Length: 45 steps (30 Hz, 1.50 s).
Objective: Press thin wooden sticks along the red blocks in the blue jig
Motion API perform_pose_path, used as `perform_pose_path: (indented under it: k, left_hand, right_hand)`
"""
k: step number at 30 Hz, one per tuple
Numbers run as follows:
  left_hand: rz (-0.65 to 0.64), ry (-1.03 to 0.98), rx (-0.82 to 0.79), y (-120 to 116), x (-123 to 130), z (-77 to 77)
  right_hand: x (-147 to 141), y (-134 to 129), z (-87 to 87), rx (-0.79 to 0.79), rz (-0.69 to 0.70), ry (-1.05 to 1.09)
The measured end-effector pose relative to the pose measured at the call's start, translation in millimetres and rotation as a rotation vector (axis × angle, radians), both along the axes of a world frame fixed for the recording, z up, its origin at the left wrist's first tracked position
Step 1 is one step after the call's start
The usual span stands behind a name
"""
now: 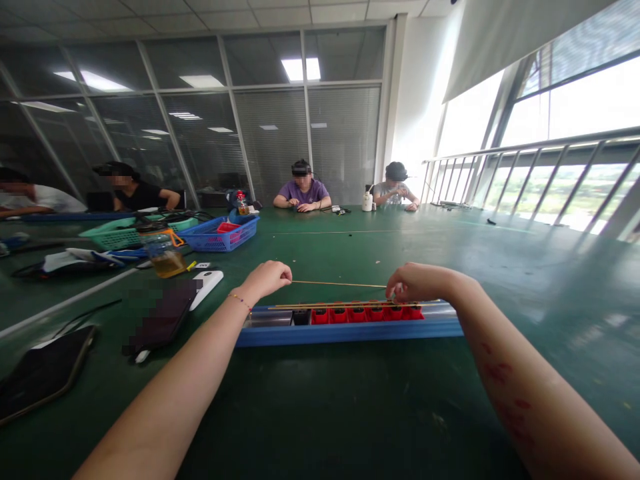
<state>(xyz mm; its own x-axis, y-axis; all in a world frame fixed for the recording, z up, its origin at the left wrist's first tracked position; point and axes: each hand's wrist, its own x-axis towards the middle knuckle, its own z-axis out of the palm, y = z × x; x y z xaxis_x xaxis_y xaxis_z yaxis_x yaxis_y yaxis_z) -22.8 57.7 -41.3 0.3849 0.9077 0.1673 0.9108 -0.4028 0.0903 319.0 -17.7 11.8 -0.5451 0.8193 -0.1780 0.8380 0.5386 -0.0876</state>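
The left hand [270,278] pinched one end of a thin stick [340,284] in its fingertips; the right hand [415,283], fingers curled, gripped the other. The stick spanned between them near a blue tray [350,332] holding red cups [339,316]. Writing on a white tag [203,265] was illegible.

Window [570,110] on R v. bright, glare on tbl [545,267], edges stretched.
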Motion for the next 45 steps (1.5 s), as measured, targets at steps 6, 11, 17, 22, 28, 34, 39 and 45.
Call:
perform_pose_path:
  k: [6,11,17,22,28,34,39,45]
  left_hand:
    - [0.002,0.023,-0.054,10.5,1.3,-26.1]
    - [0.004,0.027,-0.094,12.6,3.0,-34.4]
    - [0.023,0.016,-0.087,15.4,1.5,-42.3]
    - [0.017,-0.008,-0.091,19.8,-1.0,-47.5]
    - [-0.023,-0.039,-0.11,22.2,-3.3,-48.7]
    - [-0.031,-0.054,-0.109,21.7,-3.3,-48.2]
    - [-0.017,-0.068,-0.132,15.8,0.1,-43.5]
    - [-0.099,-0.1,-0.172,16.1,2.4,-44.1]
  right_hand:
    - [-4.3,-2.5,-0.7,-0.004,0.03,0.003]
    - [-8.3,-2.6,-3.2,0.061,0.056,-0.029]
    - [4.6,-1.7,4.3,0.235,-0.067,-0.029]
    - [42.4,0.9,16.1,0.316,-0.164,0.01]
    - [58.3,16.2,6.3,0.317,-0.248,-0.023]
    - [29.0,33.8,-17.1,0.216,-0.232,-0.098]
    - [5.0,46.0,-38.6,0.138,-0.159,-0.073]
    - [-12.0,60.6,-58.8,0.047,-0.096,-0.044]
